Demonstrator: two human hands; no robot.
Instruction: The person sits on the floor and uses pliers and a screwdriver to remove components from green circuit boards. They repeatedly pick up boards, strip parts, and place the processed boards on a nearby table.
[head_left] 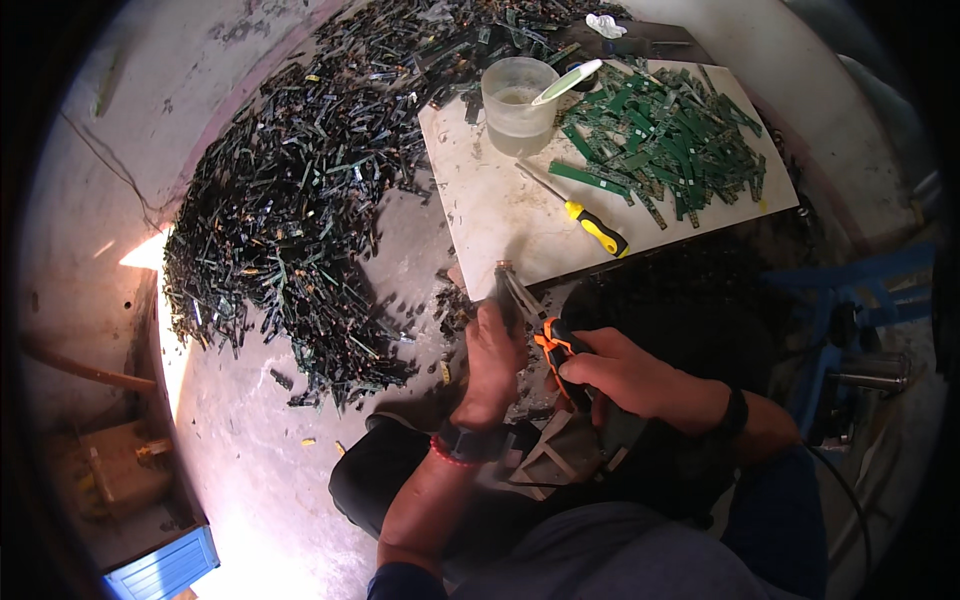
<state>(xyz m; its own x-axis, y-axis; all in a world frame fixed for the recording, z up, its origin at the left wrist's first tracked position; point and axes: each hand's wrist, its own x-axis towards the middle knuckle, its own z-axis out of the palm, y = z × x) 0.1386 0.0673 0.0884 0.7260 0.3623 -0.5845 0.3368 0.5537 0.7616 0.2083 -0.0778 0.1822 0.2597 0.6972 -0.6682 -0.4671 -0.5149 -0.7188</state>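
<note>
My left hand (492, 350) is closed around the lower part of a narrow dark circuit board strip (503, 282), held upright at the board's near corner. Pale, thin pieces (524, 298) stick out beside it; whether they are joined to it I cannot tell. In my right hand (628, 372) are orange-and-black pliers (563, 350), with my fingers wrapped round the handles. The pliers sit just right of my left hand. Their jaws are too small and blurred to show whether they touch the strip.
On a white board (470, 220) stand a clear plastic cup (520, 125) with a white-and-green toothbrush (568, 82), a yellow-and-black screwdriver (595, 228) and a heap of green circuit strips (660, 130). A large pile of dark strips (290, 210) covers the floor at left. A blue chair (850, 300) is at right.
</note>
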